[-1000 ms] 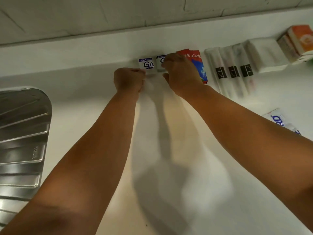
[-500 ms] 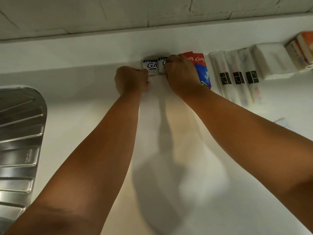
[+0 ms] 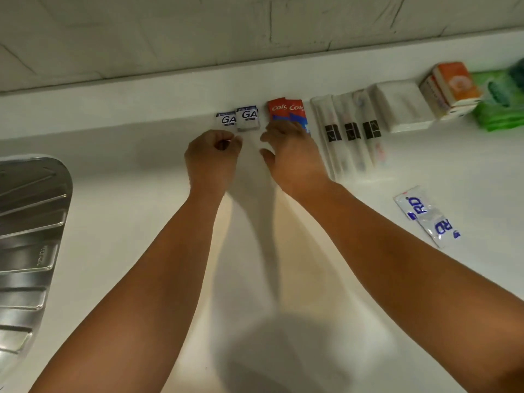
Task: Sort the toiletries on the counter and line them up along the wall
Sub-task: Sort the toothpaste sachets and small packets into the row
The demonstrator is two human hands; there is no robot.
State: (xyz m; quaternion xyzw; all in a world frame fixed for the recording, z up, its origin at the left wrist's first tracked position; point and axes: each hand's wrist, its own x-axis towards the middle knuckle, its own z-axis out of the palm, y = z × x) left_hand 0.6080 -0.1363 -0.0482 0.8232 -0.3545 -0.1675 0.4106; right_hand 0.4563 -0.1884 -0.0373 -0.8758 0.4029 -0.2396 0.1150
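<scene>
Two small GA sachets (image 3: pixel 237 119) sit touching side by side, top edges against the wall ledge (image 3: pixel 113 109). That's the logic of the whole row: like goes with like, everything butted to the back. Next along are a pair of red Colgate packets (image 3: pixel 286 109), three wrapped toothbrushes (image 3: pixel 348 129), a white stack (image 3: pixel 399 106), orange boxes (image 3: pixel 453 83) and green packs (image 3: pixel 499 106).

Now the hands. The left hand (image 3: pixel 211 154) is curled into a loose fist with nothing visible inside it, just in front of the left sachet and clear of it. The right hand (image 3: pixel 292 154) is relaxed, fingers loosely spread and thumb out. Its fingertips hang over the near ends of the Colgate packets, just right of the GA pair; I can't tell if they touch. Neither hand grips anything, so the GA pair looks placed.

What's left? Two RD sachets (image 3: pixel 428 215) lie overlapping on the counter (image 3: pixel 141 194), well out from the wall on the right. I'd judge those go next, probably by the right hand.
</scene>
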